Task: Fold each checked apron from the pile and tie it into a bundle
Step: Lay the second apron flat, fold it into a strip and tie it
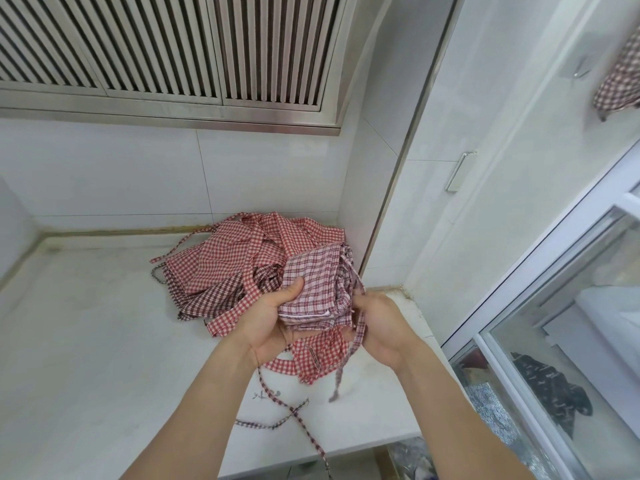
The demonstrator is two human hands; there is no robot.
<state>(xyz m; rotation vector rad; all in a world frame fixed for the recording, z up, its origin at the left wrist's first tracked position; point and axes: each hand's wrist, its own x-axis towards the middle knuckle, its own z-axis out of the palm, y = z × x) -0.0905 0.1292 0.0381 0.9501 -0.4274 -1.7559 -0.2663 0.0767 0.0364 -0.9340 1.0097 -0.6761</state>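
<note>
Both hands work above the white counter [86,341]: left hand [268,318] grips the folded purple-checked cloth apron [311,285], right hand [381,327] pinches its tie strap [358,332] beside the red-checked pile [235,258].

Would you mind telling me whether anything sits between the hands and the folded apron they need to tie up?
Nothing visible does. The left hand already grips the folded apron from below, thumb on top, and the right hand holds its strap at the bundle's right side. The pile of aprons lies behind on the counter, clear of both hands.
</note>
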